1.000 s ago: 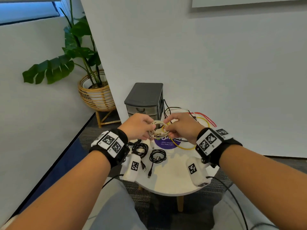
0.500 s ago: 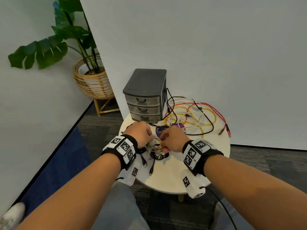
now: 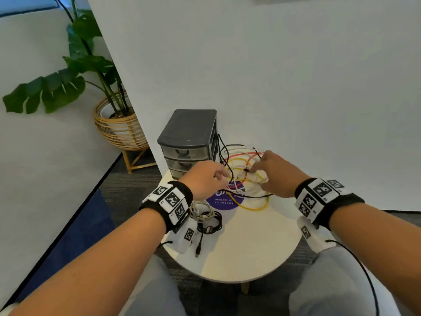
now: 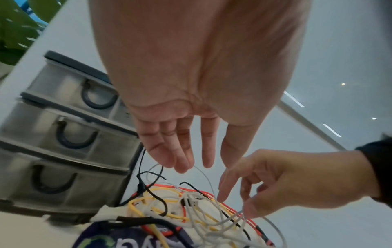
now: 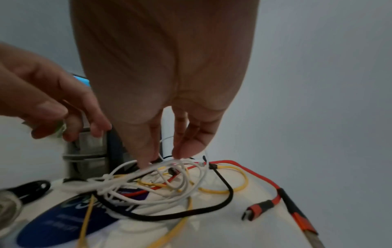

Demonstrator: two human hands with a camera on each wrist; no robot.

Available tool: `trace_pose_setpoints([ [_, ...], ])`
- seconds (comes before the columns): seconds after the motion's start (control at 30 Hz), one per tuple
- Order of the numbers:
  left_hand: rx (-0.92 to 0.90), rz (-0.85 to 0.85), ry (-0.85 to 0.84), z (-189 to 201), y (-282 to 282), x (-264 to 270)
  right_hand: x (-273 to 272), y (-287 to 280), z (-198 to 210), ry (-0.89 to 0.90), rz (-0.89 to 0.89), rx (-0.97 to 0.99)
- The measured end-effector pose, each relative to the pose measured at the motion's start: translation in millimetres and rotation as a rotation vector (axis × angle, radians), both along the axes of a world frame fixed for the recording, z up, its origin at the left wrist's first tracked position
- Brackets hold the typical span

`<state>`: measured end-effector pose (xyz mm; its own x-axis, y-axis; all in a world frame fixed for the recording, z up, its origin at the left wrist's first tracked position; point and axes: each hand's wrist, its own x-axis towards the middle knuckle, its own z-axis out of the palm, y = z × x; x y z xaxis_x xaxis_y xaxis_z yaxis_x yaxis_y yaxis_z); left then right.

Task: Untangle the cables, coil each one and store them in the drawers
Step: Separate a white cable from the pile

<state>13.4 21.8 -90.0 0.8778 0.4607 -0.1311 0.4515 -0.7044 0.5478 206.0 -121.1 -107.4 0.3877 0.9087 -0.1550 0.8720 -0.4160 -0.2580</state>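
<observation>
Step in hand: untangling. Both hands reach into the cable tangle (image 3: 245,179) lying on the round table (image 3: 250,252) beside the drawer unit (image 3: 188,142). The left hand (image 3: 206,179) hangs relaxed, holding nothing. The right hand (image 3: 274,174) pinches a white cable (image 5: 169,165). The next move likely calls for drawing that strand free of the yellow, red and black loops crossing it.

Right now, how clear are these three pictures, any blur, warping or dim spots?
Head view: evenly lit, wide-angle bending at the edges, cable tangle fairly sharp. Left wrist view: drawer unit smeared by motion blur, palm of the left hand looms large. Right wrist view: dim and grainy, white cables soft, red-and-black plug clearer.
</observation>
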Motion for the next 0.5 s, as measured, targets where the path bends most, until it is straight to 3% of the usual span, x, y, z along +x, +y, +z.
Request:
trace_pose_setpoints([
  [0.17, 0.055, -0.129, 0.093, 5.7, -15.3, 30.0, 6.1, -3.1, -12.0, 0.003, 0.087, 0.051],
  [0.33, 0.147, -0.201, 0.268, -0.1, -22.1, 43.5, -2.7, -8.0, -6.7, -0.137, 0.157, -0.195],
  [0.4, 0.189, -0.247, 0.338, -7.0, -23.9, 44.9, -3.3, -11.0, -4.5, -0.113, 0.147, -0.24],
  [0.5, 0.233, -0.253, 0.381, -17.8, -23.2, 43.1, 2.1, -13.2, -6.7, -0.015, 0.164, -0.101],
])
